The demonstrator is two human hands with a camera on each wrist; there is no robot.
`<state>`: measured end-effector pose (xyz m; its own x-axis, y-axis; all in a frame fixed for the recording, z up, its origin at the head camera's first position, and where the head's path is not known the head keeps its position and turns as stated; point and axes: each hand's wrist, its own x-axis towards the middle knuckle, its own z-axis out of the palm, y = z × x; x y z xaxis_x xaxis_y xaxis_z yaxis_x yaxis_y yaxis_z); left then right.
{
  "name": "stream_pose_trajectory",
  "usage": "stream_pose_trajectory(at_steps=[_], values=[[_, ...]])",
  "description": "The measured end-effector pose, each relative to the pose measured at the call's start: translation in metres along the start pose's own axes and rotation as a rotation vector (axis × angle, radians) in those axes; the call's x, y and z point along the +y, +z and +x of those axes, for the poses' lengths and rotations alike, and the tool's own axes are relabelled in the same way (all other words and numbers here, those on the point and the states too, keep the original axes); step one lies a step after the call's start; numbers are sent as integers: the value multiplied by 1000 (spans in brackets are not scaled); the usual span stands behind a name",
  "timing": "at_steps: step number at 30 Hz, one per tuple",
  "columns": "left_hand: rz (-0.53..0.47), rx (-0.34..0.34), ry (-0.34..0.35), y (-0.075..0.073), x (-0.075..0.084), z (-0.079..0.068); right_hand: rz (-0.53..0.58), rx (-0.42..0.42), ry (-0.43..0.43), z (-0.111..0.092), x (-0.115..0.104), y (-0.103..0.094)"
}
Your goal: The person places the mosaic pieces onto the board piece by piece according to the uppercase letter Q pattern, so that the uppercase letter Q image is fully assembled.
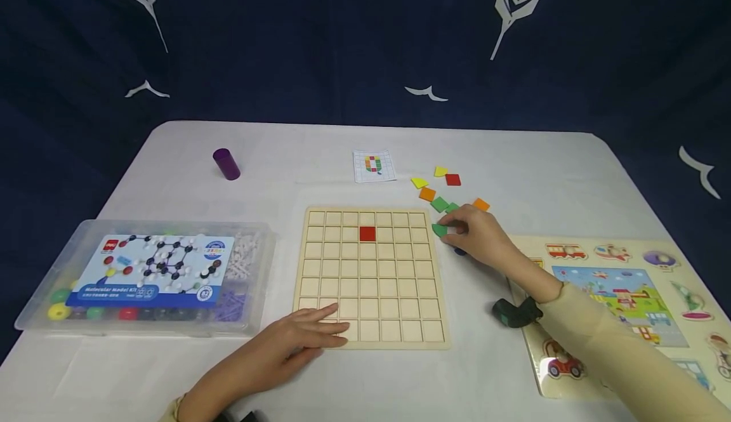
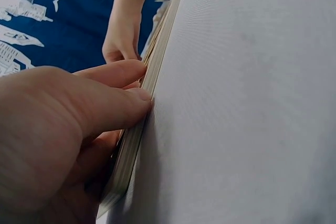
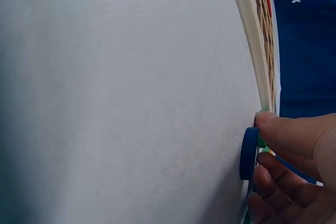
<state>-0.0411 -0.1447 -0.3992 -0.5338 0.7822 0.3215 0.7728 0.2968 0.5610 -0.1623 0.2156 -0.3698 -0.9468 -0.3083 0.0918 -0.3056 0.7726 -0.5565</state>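
My right hand (image 1: 476, 235) is just off the upper right edge of the wooden grid board (image 1: 447, 308), pinching a green tile (image 1: 438, 230) with a rounded side between thumb and fingers. Below that hand a blue piece (image 3: 249, 153) lies on the table, mostly hidden in the head view. One red square tile (image 1: 367, 233) sits in a cell near the top of the board. My left hand (image 1: 294, 346) rests on the board's lower left corner with its fingers extended, its thumb touching the edge in the left wrist view.
Loose yellow, orange, green and red tiles (image 1: 453, 179) lie beyond the right hand. A pattern card (image 1: 388, 168) is behind the board. To the left are a molecular model kit box (image 1: 154, 276) and a purple cylinder (image 1: 226, 164). A picture puzzle board (image 1: 599, 358) lies under the right forearm.
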Motion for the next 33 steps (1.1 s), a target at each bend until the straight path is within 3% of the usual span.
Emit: stream_pose_trajectory(at_steps=[8, 19, 33], values=[[-6, -5, -13, -1, 1, 1, -12, 16, -6, -4, 0, -5], [-9, -9, -28, 0, 2, -1, 9, -91, -7, -12, 6, -13], [-9, 5, -10, 0, 1, 0, 15, -106, -15, -15, 5, -11]])
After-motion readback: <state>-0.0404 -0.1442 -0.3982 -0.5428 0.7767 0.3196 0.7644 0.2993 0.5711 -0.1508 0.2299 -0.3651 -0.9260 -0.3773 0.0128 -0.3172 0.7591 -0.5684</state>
